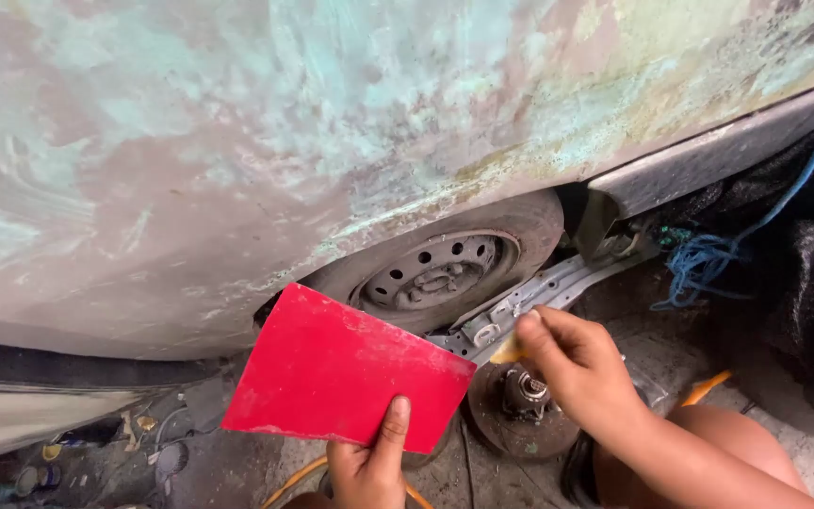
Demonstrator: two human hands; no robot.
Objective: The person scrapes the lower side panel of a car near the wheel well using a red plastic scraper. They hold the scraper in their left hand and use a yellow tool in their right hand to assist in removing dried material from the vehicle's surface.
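My left hand [369,462] holds a flat red card-like board [341,369] by its lower edge, thumb on top, tilted in front of a car wheel [440,269]. My right hand [572,363] hovers to the right with its fingers pinched on a small yellowish object [507,352], partly hidden by the fingers. Above both hands spreads a sanded car body panel [266,141], mottled green, pink and grey.
A rusty brake disc and hub [518,405] lie on the ground under my right hand, beside a grey metal bracket [539,297]. Blue rope [708,259] hangs at the right near dark cloth. An orange hose [294,476] runs along the floor. Small cans sit at the lower left.
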